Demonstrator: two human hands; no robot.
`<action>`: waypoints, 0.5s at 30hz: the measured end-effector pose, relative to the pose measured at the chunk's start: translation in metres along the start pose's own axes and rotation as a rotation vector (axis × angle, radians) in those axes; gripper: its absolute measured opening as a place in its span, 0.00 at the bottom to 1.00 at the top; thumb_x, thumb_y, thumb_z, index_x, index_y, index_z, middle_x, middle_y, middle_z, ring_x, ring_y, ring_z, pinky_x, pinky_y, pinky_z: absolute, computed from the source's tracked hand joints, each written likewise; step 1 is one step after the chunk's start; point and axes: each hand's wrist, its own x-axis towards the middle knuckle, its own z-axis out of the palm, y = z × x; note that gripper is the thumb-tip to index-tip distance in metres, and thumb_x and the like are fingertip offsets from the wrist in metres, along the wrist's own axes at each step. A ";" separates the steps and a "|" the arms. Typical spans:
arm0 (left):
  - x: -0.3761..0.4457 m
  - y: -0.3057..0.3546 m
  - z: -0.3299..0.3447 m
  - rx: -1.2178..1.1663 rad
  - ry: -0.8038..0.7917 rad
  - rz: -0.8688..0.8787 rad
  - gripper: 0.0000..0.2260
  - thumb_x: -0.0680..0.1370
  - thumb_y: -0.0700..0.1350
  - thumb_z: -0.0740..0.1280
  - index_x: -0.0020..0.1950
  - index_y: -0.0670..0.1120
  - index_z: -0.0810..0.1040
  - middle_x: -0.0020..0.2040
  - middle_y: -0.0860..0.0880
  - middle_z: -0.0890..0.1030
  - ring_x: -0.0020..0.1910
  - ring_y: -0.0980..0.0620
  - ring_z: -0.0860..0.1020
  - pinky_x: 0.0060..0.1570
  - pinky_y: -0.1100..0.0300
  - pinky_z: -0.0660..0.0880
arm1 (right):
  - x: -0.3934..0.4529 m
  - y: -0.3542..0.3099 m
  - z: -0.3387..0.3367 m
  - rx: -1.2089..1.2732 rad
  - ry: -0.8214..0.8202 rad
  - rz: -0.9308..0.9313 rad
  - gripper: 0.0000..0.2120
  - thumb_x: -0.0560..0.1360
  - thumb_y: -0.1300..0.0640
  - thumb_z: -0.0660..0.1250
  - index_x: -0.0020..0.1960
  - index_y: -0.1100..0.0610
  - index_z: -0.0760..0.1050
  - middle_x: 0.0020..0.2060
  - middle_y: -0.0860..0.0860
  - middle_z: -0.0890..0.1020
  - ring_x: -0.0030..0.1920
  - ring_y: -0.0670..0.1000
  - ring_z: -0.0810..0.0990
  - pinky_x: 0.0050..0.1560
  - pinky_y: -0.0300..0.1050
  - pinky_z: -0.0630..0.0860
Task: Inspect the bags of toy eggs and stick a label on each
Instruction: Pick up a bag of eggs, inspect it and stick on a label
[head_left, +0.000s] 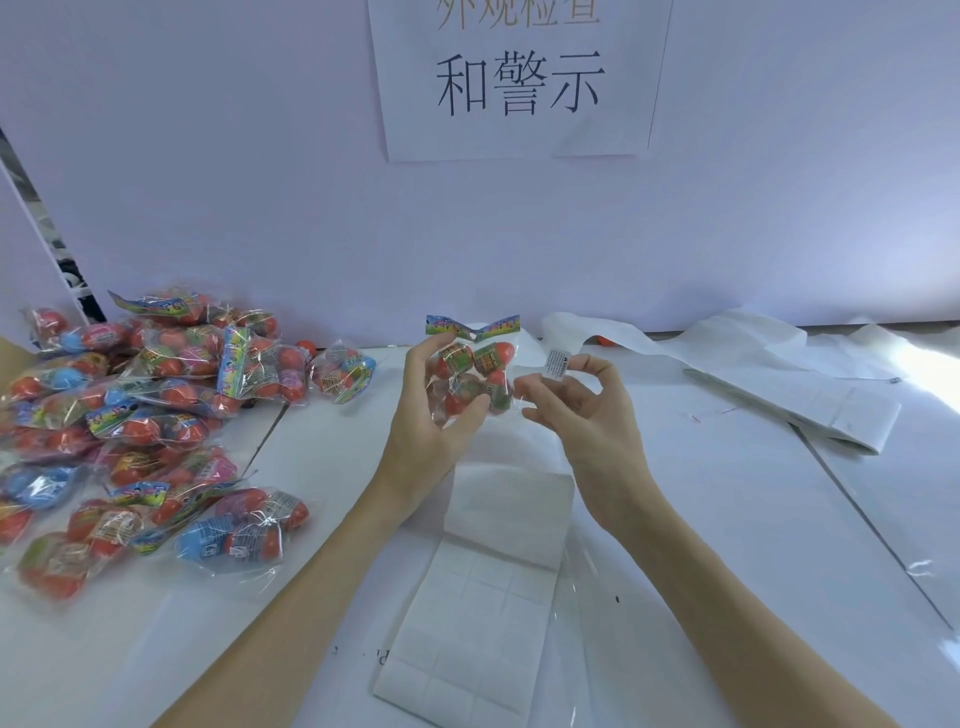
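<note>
The left hand (434, 410) grips a bag of toy eggs (472, 371) above the worktop (727, 519); the right hand (576, 410) pinches a warning label (559, 363) just beside it. Labelling seems next: press the sticker flat onto the film.

A heap of clear plastic bags of toy eggs (140, 415) lies at the table's (727, 519) left; a white label sheet (478, 613) near centre; peeled backing strips (753, 364) far right.
</note>
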 end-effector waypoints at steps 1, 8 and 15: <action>0.000 0.000 0.000 0.003 -0.015 0.014 0.27 0.76 0.39 0.74 0.71 0.56 0.70 0.64 0.58 0.80 0.63 0.55 0.81 0.57 0.66 0.78 | 0.000 0.000 0.000 0.029 0.014 -0.007 0.19 0.78 0.63 0.74 0.62 0.55 0.68 0.51 0.55 0.88 0.55 0.56 0.87 0.59 0.46 0.81; 0.000 0.000 -0.002 0.160 -0.066 0.135 0.29 0.70 0.52 0.83 0.67 0.55 0.75 0.65 0.51 0.77 0.65 0.43 0.79 0.61 0.53 0.80 | -0.001 -0.002 -0.002 0.351 -0.013 0.078 0.20 0.81 0.68 0.68 0.68 0.58 0.65 0.56 0.63 0.84 0.55 0.59 0.87 0.58 0.46 0.83; 0.001 -0.001 0.005 0.089 0.004 0.036 0.16 0.76 0.57 0.73 0.57 0.67 0.68 0.51 0.63 0.81 0.50 0.55 0.81 0.52 0.59 0.77 | 0.001 -0.008 -0.006 0.462 -0.075 0.181 0.07 0.83 0.57 0.66 0.57 0.61 0.74 0.50 0.58 0.85 0.53 0.59 0.88 0.54 0.49 0.85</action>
